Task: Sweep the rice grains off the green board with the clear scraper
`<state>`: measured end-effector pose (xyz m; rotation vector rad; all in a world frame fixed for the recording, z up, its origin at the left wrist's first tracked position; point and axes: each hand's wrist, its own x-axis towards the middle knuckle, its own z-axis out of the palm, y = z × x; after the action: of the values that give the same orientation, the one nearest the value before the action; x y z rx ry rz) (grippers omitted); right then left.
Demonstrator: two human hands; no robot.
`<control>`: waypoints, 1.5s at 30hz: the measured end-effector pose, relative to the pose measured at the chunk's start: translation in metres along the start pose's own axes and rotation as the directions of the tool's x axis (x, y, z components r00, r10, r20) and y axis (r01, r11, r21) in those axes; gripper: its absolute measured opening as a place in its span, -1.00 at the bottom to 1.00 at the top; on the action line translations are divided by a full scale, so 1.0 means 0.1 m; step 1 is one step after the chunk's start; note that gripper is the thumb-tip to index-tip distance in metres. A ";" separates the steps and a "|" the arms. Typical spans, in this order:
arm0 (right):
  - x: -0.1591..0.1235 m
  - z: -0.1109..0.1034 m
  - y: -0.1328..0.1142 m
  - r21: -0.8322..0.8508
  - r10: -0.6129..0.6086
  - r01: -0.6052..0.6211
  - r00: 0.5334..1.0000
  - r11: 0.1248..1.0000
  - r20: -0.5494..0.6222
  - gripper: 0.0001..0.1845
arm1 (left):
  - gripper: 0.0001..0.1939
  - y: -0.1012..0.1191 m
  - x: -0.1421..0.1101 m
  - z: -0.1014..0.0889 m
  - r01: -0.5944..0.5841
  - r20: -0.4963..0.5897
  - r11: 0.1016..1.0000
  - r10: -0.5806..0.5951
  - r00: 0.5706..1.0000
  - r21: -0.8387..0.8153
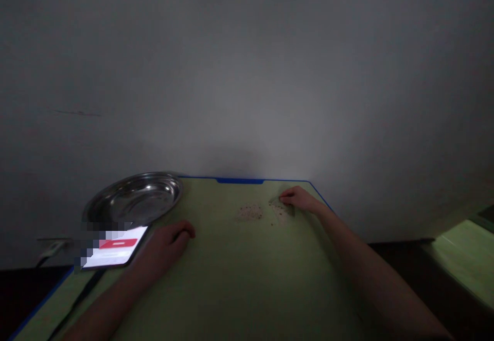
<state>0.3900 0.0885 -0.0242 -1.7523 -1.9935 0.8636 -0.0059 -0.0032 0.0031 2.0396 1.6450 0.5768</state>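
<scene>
My right hand reaches over the far right part of the green table, its fingertips pinched together at a small patch of mixed pale and dark grains. Whatever lies between those fingertips is too small and dim to make out. Just left of that patch is a second pile of speckled grains, apart from the hand. My left hand rests on the table at the left with its fingers curled in, and nothing shows in it. It is nearest to a lit tablet or phone.
A shiny oval metal basin stands at the table's back left, behind the lit screen. A dark strap or cable runs along the left side. The blue-edged table meets a grey wall. Another green surface is at far right.
</scene>
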 end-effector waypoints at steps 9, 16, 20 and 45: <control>-0.13 -0.01 -0.14 -0.090 -0.045 0.050 0.998 0.995 0.053 -0.66 | -0.66 -0.03 0.01 0.00 -0.032 -0.003 0.999 0.032 0.999 0.020; -0.27 0.07 -0.27 -0.200 -0.071 0.084 0.995 0.976 0.071 -0.68 | -0.66 0.00 -0.01 0.00 -0.033 0.005 0.998 0.033 0.999 0.062; -0.40 0.21 -0.42 -0.226 -0.114 0.128 0.991 0.966 0.072 -0.73 | -0.65 0.02 -0.01 0.00 -0.021 0.017 0.996 0.020 1.000 0.082; -1.53 0.49 -0.94 -0.211 -0.317 0.314 0.948 0.926 0.021 -0.82 | -0.72 0.02 -0.01 0.05 -0.063 -0.004 0.998 0.063 0.998 0.002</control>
<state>0.3140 -0.0760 0.0195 -1.4697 -2.3457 0.5484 -0.0012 -0.0048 0.0002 2.0993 1.5893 0.6014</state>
